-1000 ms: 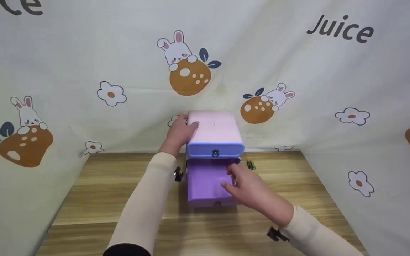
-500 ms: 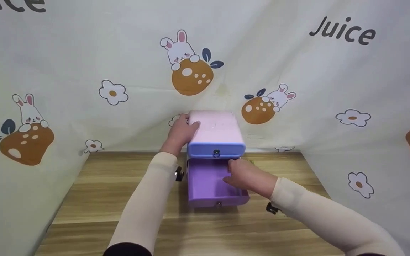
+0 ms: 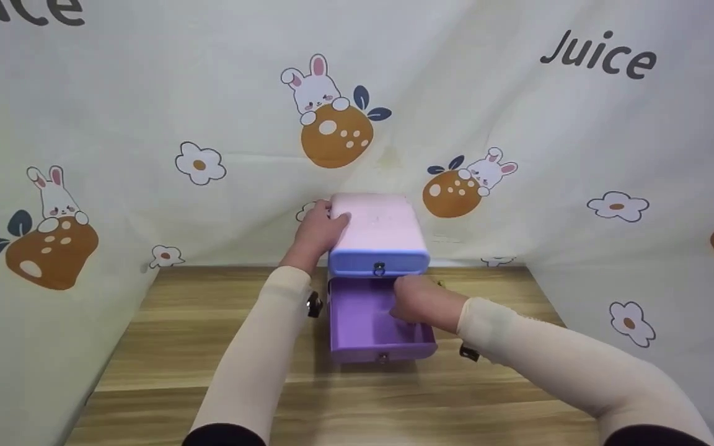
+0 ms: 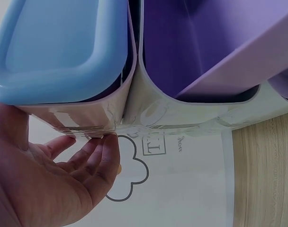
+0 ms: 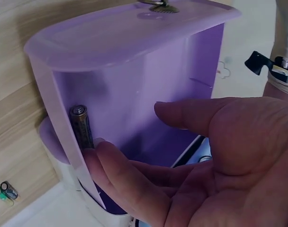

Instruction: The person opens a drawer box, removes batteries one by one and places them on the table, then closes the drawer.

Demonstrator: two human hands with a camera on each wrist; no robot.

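A small cabinet with a pink top stands at the back of the table. Its upper blue drawer is closed, while the purple drawer below is pulled out. My left hand holds the cabinet's upper left corner, thumb over the top and fingers against the side. My right hand reaches into the purple drawer's right part. In the right wrist view a dark battery lies along the drawer's side wall, fingertips right at its lower end. The thumb is held apart from the fingers.
Two batteries, one with a green end, are on the wooden table to the right of the cabinet. In the head view my right hand mostly hides them. A printed cloth hangs behind and along both sides.
My right hand has moved deeper over the drawer and turned inward, its forearm swinging across from the right. It now mostly covers the table batteries. The left hand keeps its place on the cabinet.
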